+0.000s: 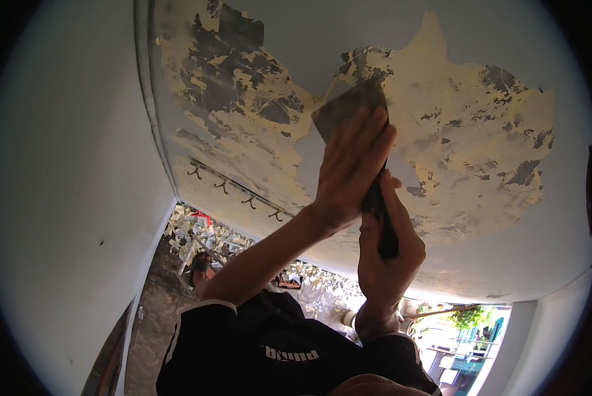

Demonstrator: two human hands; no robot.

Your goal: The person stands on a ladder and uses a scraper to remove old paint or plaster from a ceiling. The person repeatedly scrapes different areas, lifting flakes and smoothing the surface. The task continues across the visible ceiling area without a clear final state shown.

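Head view, looking up: the right hand [385, 254] is wrapped tight around the black handle of a wide flat metal scraper [350, 105], fingers closed all the way round the grip. The left hand [350, 168] lies over the blade, fingers [374, 132] stretched flat and pressing the steel against the pale painted ceiling [527, 218]. The blade's edge sits up at a flaking patch of yellowish filler and dark bare spots [461, 132], between two big peeled areas. To the left, a row of small dark metal hooks [233, 191] runs along the ceiling near a plain white wall [65, 198]. Below, a black short sleeve with white trim [197, 330], and a bright open doorway with greenery [471, 317].
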